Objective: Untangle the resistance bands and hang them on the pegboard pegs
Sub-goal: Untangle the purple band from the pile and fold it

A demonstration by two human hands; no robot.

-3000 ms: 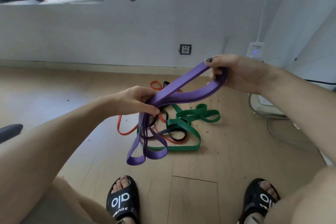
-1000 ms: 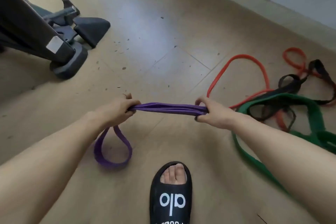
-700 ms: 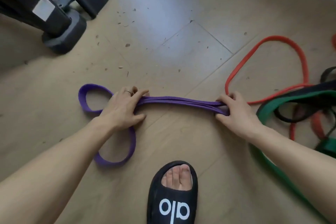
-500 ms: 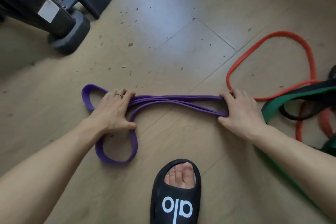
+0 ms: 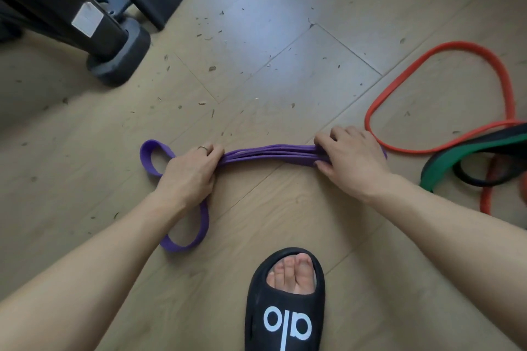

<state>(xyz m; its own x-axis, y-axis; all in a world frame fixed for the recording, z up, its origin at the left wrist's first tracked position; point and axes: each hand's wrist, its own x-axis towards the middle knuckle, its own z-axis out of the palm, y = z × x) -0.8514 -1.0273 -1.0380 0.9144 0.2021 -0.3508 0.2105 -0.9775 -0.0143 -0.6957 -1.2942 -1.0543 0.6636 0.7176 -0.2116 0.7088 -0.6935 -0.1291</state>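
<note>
A purple resistance band (image 5: 268, 152) lies folded into several strands on the wooden floor. My left hand (image 5: 188, 174) grips its left part, where two loops stick out beside and below the hand. My right hand (image 5: 352, 158) grips the right end, thumb under and fingers over the strands. To the right lies a tangle of an orange band (image 5: 456, 44), a green band (image 5: 439, 168) and a black band (image 5: 463, 178), partly cut off by the frame edge. No pegboard is in view.
The dark base of an exercise machine (image 5: 114, 48) stands at the upper left. My foot in a black slipper (image 5: 288, 299) is planted just below the purple band. Small bits of debris are scattered over the floor (image 5: 285, 65).
The purple band came down from the air to the floor. Since half a second ago the spread strands have been gathered into one tight bundle between my hands.
</note>
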